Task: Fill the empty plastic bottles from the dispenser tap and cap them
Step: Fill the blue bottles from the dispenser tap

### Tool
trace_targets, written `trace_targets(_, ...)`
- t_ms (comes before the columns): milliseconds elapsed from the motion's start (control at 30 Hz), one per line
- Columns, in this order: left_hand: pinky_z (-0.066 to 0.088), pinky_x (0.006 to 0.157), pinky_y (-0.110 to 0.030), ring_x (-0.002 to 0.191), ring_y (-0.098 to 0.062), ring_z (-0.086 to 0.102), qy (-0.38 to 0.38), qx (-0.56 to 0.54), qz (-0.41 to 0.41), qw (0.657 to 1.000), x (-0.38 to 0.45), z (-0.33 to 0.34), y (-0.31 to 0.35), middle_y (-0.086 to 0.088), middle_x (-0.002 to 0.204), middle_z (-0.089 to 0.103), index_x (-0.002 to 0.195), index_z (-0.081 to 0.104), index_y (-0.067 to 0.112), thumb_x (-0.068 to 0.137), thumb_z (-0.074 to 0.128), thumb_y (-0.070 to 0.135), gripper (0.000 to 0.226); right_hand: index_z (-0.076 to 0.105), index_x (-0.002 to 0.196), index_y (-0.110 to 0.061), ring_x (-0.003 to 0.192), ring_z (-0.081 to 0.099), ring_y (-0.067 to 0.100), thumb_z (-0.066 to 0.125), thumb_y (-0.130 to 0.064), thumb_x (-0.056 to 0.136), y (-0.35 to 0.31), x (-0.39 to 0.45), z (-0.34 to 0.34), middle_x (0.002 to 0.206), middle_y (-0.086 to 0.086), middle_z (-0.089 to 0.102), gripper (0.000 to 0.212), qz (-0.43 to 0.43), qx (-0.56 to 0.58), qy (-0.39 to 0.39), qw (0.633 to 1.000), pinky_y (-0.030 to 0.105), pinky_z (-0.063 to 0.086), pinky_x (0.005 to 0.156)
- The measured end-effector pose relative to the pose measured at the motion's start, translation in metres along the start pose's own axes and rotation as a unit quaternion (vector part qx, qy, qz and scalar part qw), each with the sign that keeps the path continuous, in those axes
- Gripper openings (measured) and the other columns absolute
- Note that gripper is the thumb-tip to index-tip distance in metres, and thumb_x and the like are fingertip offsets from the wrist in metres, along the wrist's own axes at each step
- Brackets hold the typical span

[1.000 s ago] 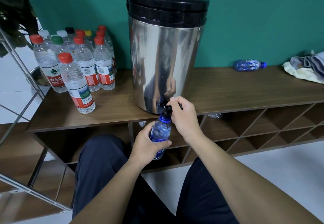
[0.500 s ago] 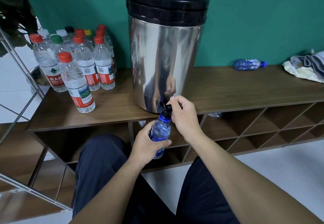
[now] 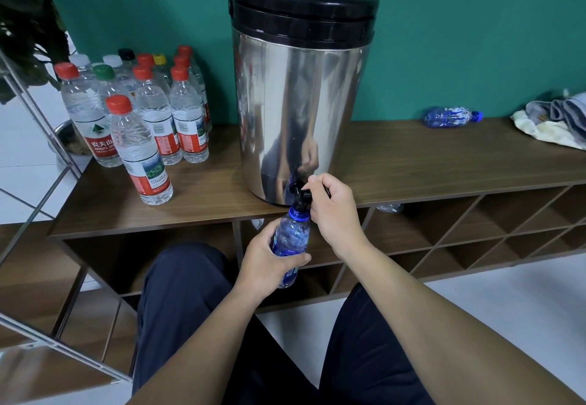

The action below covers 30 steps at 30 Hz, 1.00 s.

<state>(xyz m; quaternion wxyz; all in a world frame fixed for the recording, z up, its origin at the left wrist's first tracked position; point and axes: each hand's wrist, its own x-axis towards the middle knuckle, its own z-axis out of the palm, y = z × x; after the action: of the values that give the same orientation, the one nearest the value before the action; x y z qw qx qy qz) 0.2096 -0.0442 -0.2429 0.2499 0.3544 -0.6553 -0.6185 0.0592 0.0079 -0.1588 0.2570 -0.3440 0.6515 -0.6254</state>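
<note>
My left hand [image 3: 269, 258] is gripping the blue bottle [image 3: 291, 239] at centre frame, mouth under the dispenser tap [image 3: 299, 193]; my right hand [image 3: 333, 204] is pinching the tap lever. I am judging it best to keep the neck aligned, releasing before overflow.

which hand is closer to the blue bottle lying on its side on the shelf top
Right. The right hand grips the dispenser tap, on the side towards the lying blue bottle. The left hand, lower, holds the bottle under the tap.
</note>
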Motion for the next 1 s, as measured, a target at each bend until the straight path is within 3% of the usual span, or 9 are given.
trace_targets(400, 0.061, 0.109, -0.041, 0.119, -0.004, 0.075, -0.002, -0.003, 0.005, 1.0, -0.0038, -0.0002, 0.0047, 0.02, 0.127, 0.078, 0.141, 0.065, 0.042, 0.076, 0.104, 0.018, 0.079, 0.067, 0.082, -0.029, 0.058, 0.04, 0.012, 0.057, -0.035, 0.113, -0.0005, -0.0006, 0.001, 0.064, -0.005, 0.045, 0.033, 0.005, 0.01, 0.001, 1.0, 0.032, 0.035, 0.059)
trace_targets(533, 0.061, 0.106, -0.037, 0.116, -0.001, 0.075, -0.001, -0.009, 0.007, 1.0, -0.0054, -0.0002, 0.006, 0.021, 0.125, 0.079, 0.136, 0.066, 0.046, 0.077, 0.103, 0.016, 0.076, 0.067, 0.081, -0.032, 0.058, 0.042, 0.009, 0.057, -0.035, 0.114, -0.0014, -0.0014, 0.0011, 0.063, -0.01, 0.047, 0.034, 0.003, 0.001, 0.002, 1.0, 0.029, 0.037, 0.06)
trace_targets(1000, 0.06, 0.111, -0.046, 0.119, -0.006, 0.076, -0.002, -0.01, 0.009, 1.0, -0.0049, -0.0001, 0.0056, 0.017, 0.126, 0.08, 0.138, 0.067, 0.043, 0.076, 0.103, 0.015, 0.077, 0.067, 0.082, -0.03, 0.056, 0.039, 0.01, 0.056, -0.034, 0.114, -0.0002, -0.0003, 0.0007, 0.061, -0.009, 0.044, 0.034, 0.006, 0.003, 0.002, 1.0, 0.031, 0.034, 0.058)
